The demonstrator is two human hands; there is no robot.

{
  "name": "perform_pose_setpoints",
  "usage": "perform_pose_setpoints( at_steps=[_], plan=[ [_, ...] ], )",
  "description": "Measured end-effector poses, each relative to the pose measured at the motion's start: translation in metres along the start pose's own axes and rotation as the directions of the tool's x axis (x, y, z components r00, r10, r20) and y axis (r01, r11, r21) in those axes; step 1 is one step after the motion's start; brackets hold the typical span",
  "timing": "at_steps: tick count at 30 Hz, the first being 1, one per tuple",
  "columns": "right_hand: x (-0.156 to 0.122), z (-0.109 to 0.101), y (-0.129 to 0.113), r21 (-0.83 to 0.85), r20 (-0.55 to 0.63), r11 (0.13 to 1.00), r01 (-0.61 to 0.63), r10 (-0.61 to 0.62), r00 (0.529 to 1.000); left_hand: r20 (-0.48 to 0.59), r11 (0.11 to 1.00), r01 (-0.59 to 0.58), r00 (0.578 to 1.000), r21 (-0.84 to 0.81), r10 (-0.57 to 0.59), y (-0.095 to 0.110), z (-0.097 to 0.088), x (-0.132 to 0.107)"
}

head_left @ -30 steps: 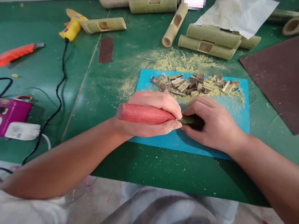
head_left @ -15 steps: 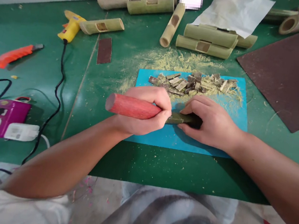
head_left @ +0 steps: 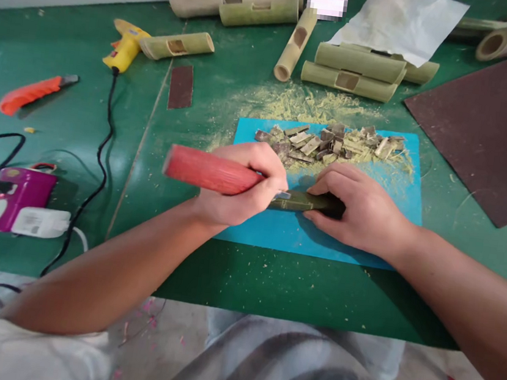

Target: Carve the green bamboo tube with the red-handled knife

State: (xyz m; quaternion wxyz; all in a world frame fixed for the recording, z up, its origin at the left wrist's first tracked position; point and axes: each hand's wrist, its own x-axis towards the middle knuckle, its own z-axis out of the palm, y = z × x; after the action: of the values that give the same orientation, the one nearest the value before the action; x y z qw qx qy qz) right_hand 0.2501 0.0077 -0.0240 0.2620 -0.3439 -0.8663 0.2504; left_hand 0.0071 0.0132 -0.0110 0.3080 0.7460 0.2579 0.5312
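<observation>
The green tabletop [head_left: 246,288] carries a blue mat [head_left: 267,232] close to its near edge. Toward the tabletop's far edge lie several bamboo tubes; four have rectangular openings in view: a pale green tube [head_left: 277,17] at that edge, a narrow tube [head_left: 294,47] slanting beside it, a stacked tube [head_left: 323,77] just beyond the mat, and a short tube [head_left: 197,44] farther left. Those openings look done. A dark bamboo piece [head_left: 297,200] lies over the mat's middle, its right part gripped between the right hand's [head_left: 364,210] thumb and fingers. Between the hands it shows pale marks but no opening, so work on it seems early, though the hands hide the rest. The left hand [head_left: 247,189] is closed around a red-handled tool [head_left: 212,171], its metal tip above the piece; contact is unclear. Cut chips [head_left: 312,143] line the mat's far edge, suggesting considerable cutting done, with fine yellowish dust [head_left: 305,106] beyond.
</observation>
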Motion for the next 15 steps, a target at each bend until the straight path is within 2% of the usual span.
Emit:
perform_pose_setpoints(
  at_steps=[3,6,11,15],
  plan=[
    [0.001,-0.001,0.000,0.009,0.020,1.000,-0.002,0.002,1.000,0.192,0.997,0.019,0.981,0.072,-0.032,0.009,-0.003,0.006],
    [0.001,-0.001,-0.001,0.003,0.017,1.000,0.002,-0.002,1.000,0.279,0.995,-0.006,0.960,0.103,-0.023,0.013,-0.006,0.009],
    [0.001,0.001,-0.001,-0.004,-0.004,1.000,0.020,-0.020,1.000,0.309,0.993,-0.004,0.950,0.114,-0.032,0.014,-0.003,0.008],
    [0.001,0.000,-0.001,0.023,-0.001,1.000,0.000,0.000,1.000,0.251,0.981,-0.062,0.968,0.181,0.015,0.017,0.006,0.006]
  ],
)
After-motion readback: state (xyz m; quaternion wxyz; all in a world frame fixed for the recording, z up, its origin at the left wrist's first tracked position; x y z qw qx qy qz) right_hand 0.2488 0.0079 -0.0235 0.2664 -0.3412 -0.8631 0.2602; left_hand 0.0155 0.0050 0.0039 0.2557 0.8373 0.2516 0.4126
